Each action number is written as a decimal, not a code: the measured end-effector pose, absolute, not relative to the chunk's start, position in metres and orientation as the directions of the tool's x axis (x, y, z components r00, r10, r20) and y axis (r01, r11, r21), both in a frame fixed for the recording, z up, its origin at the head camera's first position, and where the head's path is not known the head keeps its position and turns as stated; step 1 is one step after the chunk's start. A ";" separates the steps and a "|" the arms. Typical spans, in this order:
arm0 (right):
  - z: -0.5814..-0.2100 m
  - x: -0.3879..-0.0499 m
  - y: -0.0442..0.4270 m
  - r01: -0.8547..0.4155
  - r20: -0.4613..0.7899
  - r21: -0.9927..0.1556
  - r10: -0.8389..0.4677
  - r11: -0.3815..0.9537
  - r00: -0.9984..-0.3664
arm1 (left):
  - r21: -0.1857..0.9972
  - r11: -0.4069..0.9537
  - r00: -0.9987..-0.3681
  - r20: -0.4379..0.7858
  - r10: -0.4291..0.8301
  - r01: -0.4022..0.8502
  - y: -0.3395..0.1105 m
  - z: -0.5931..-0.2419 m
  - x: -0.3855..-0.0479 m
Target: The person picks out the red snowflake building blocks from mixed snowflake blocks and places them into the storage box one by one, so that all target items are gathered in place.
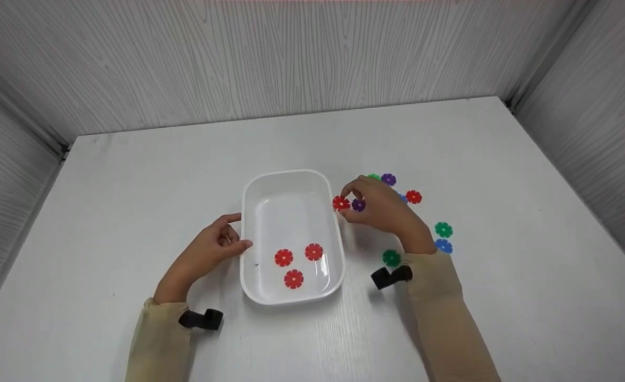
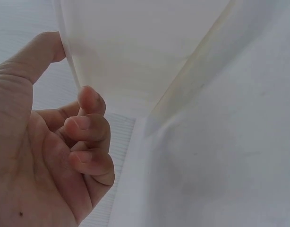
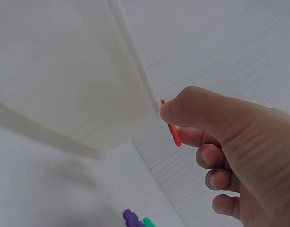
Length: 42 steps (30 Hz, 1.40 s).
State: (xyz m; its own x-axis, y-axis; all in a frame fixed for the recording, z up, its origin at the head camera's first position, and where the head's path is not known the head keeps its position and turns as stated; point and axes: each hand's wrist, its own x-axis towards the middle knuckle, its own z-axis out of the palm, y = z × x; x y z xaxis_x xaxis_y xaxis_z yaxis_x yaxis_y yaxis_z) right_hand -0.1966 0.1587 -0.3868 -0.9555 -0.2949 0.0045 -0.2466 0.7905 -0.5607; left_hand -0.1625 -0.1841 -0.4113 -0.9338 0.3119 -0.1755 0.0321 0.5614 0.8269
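A white tray (image 1: pixel 291 212) stands mid-table with three red flower discs (image 1: pixel 293 279) lying in its near half. The left hand (image 1: pixel 204 254) grips the tray's left rim, thumb on the rim; in the left wrist view the hand (image 2: pixel 55 142) is at the tray wall (image 2: pixel 121 52), other fingers curled. The right hand (image 1: pixel 384 209) pinches a red disc (image 1: pixel 341 203) at the tray's right rim. In the right wrist view, that disc (image 3: pixel 171 125) is edge-on between thumb and finger of the hand (image 3: pixel 239 146), beside the tray wall (image 3: pixel 74 71).
Right of the tray lie purple discs (image 1: pixel 388 179), another red disc (image 1: pixel 414 197), green discs (image 1: pixel 443 229) and blue discs (image 1: pixel 443 246), some partly behind the right hand. A darker green disc (image 1: pixel 391 258) lies by the right sleeve. Panels stand behind and beside the white table (image 1: pixel 185 159).
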 end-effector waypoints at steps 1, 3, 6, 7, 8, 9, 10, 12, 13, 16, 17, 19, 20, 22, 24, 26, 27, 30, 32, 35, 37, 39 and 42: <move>-0.384 -0.195 0.157 -0.264 0.021 -0.566 -0.307 0.781 -0.952 | 0.825 0.564 -0.934 -0.176 0.311 0.032 -0.184 -0.411 -0.162; -0.378 -0.191 0.152 -0.316 0.065 -0.570 -0.341 0.758 -0.938 | 0.823 0.567 -0.934 -0.176 0.310 0.033 -0.185 -0.412 -0.162; -0.372 -0.185 0.145 -0.391 0.124 -0.561 -0.393 0.730 -0.911 | 0.820 0.571 -0.934 -0.177 0.309 0.034 -0.186 -0.412 -0.162; -0.370 -0.184 0.142 -0.409 0.134 -0.555 -0.407 0.724 -0.903 | 0.820 0.572 -0.934 -0.177 0.310 0.034 -0.186 -0.412 -0.162; -0.369 -0.182 0.140 -0.421 0.139 -0.551 -0.419 0.721 -0.898 | 0.819 0.573 -0.934 -0.177 0.311 0.036 -0.187 -0.412 -0.162; -0.368 -0.181 0.137 -0.426 0.136 -0.547 -0.426 0.721 -0.894 | 0.818 0.573 -0.934 -0.176 0.312 0.037 -0.187 -0.413 -0.162; -0.366 -0.179 0.134 -0.433 0.132 -0.546 -0.436 0.718 -0.890 | 0.818 0.574 -0.933 -0.178 0.312 0.036 -0.187 -0.413 -0.161; -0.365 -0.176 0.128 -0.436 0.111 -0.545 -0.454 0.716 -0.884 | 0.817 0.576 -0.935 -0.177 0.308 0.035 -0.187 -0.413 -0.161; -0.364 -0.175 0.126 -0.437 0.098 -0.543 -0.463 0.717 -0.881 | 0.817 0.576 -0.936 -0.177 0.305 0.033 -0.187 -0.413 -0.161; -0.364 -0.170 0.119 -0.456 0.056 -0.522 -0.504 0.721 -0.862 | 0.815 0.578 -0.936 -0.185 0.301 0.025 -0.187 -0.413 -0.160; -0.364 -0.168 0.118 -0.463 0.040 -0.511 -0.518 0.724 -0.854 | 0.814 0.580 -0.935 -0.186 0.301 0.024 -0.187 -0.413 -0.161; -0.364 -0.165 0.117 -0.475 0.009 -0.488 -0.540 0.732 -0.842 | 0.813 0.581 -0.934 -0.189 0.302 0.024 -0.186 -0.414 -0.161; -0.364 -0.163 0.117 -0.480 -0.003 -0.478 -0.548 0.736 -0.837 | 0.812 0.583 -0.934 -0.190 0.303 0.024 -0.185 -0.414 -0.162; -0.365 -0.159 0.117 -0.491 -0.020 -0.464 -0.563 0.737 -0.826 | 0.812 0.584 -0.934 -0.188 0.303 0.026 -0.184 -0.414 -0.162; -0.366 -0.156 0.119 -0.500 -0.032 -0.456 -0.575 0.736 -0.817 | 0.812 0.583 -0.933 -0.189 0.305 0.026 -0.184 -0.414 -0.163; -0.368 -0.154 0.120 -0.512 -0.043 -0.448 -0.589 0.733 -0.807 | 0.811 0.584 -0.933 -0.189 0.306 0.027 -0.184 -0.415 -0.164; -0.370 -0.153 0.121 -0.516 -0.048 -0.446 -0.596 0.731 -0.802 | 0.812 0.583 -0.933 -0.189 0.307 0.027 -0.184 -0.415 -0.164; -0.373 -0.151 0.121 -0.523 -0.061 -0.439 -0.604 0.731 -0.794 | 0.814 0.581 -0.933 -0.190 0.306 0.025 -0.183 -0.416 -0.164; -0.375 -0.151 0.120 -0.522 -0.071 -0.436 -0.606 0.733 -0.792 | 0.813 0.582 -0.933 -0.193 0.302 0.020 -0.184 -0.415 -0.164; -0.376 -0.150 0.119 -0.530 -0.084 -0.437 -0.619 0.727 -0.781 | 0.813 0.582 -0.934 -0.201 0.297 0.011 -0.184 -0.414 -0.163; -0.377 -0.149 0.119 -0.544 -0.088 -0.436 -0.636 0.717 -0.767 | 0.815 0.579 -0.933 -0.204 0.297 0.006 -0.184 -0.413 -0.163; -0.377 -0.149 0.119 -0.561 -0.086 -0.433 -0.651 0.706 -0.754 | 0.817 0.576 -0.933 -0.205 0.295 0.003 -0.184 -0.413 -0.162; -0.377 -0.148 0.119 -0.575 -0.088 -0.424 -0.664 0.699 -0.742 | 0.815 0.579 -0.934 -0.203 0.293 0.004 -0.184 -0.413 -0.162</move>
